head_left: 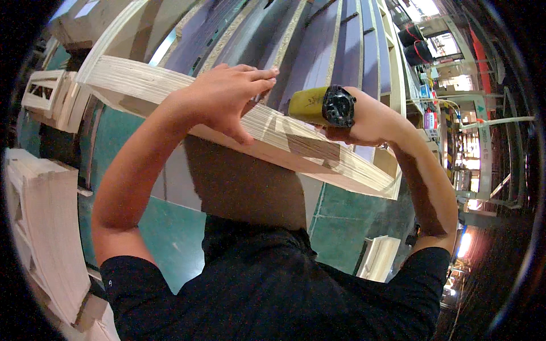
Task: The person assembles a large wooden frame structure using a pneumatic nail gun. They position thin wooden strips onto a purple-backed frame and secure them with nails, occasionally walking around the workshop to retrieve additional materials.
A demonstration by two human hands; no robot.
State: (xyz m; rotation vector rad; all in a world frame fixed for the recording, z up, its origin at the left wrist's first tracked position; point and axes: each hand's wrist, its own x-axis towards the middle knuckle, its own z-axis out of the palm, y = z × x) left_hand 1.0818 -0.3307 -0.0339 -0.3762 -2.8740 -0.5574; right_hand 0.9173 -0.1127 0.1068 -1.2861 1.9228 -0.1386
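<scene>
A yellow and black nail gun (pixel 310 106) is gripped in my right hand (pixel 369 119), over the near rail of a large pale wooden frame (pixel 341 162). My left hand (pixel 224 96) is above the same rail, to the left of the tool. Its fingers stretch toward the far side and its thumb points down toward me, spread apart from them. Whether the palm touches the wood is hidden. Beyond the rail, several narrow slats (pixel 290 34) run away from me, with greyish-purple panels (pixel 315 48) between them. The tool's nose is not visible.
Stacked wooden frames (pixel 48 227) stand at the left, and a smaller wooden piece (pixel 45 94) lies farther up. Pale wood (pixel 380 258) rests low on the right. A light hose (pixel 506 120) crosses the right side, near shelving with small items. The floor (pixel 347 221) is green.
</scene>
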